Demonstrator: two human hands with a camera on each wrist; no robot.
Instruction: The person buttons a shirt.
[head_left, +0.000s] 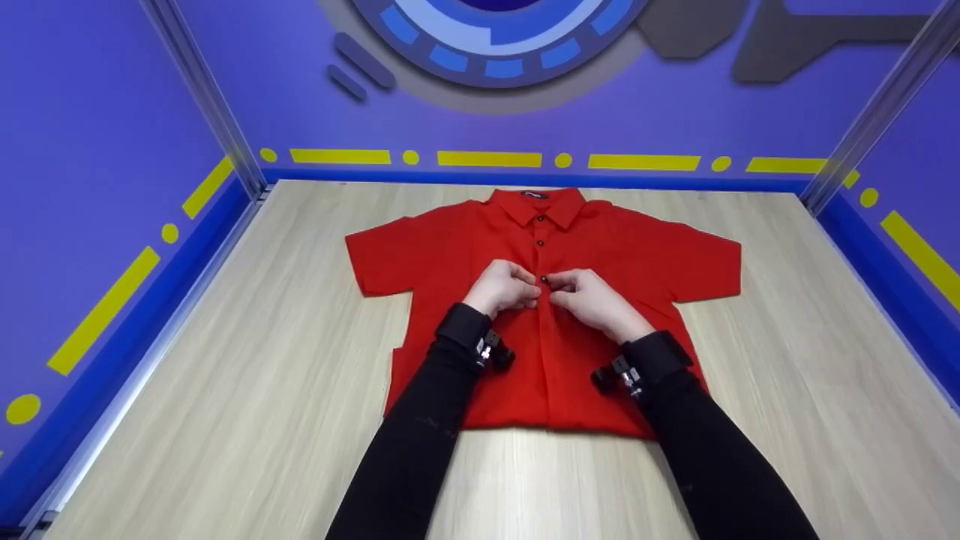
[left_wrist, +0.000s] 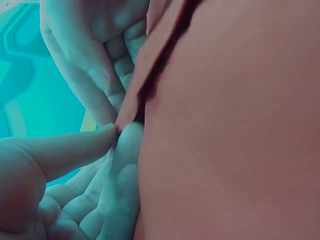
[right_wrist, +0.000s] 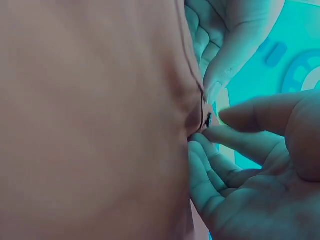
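A red short-sleeved shirt (head_left: 450, 247) lies front up, collar away from me. Its lower part ends in a fold on the near side. My left hand (head_left: 504, 289) pinches the front placket between thumb and index finger, plain in the left wrist view. Close beside it, my right hand (head_left: 592, 298) has bent fingers on the placket edge by a small dark button (right_wrist: 209, 120). In the right wrist view its thumb tip is slightly off that button. Further dark buttons (head_left: 540, 243) run up to the collar (head_left: 536, 206). The fingertips partly hide the placket there.
The shirt rests on a light wood-grain table (head_left: 300, 390). Blue-purple printed panels (head_left: 480, 127) with yellow marks stand behind and at both sides, joined by metal posts (head_left: 217, 97). Black sleeves and wrist cameras (head_left: 491, 351) hang over the shirt's lower part.
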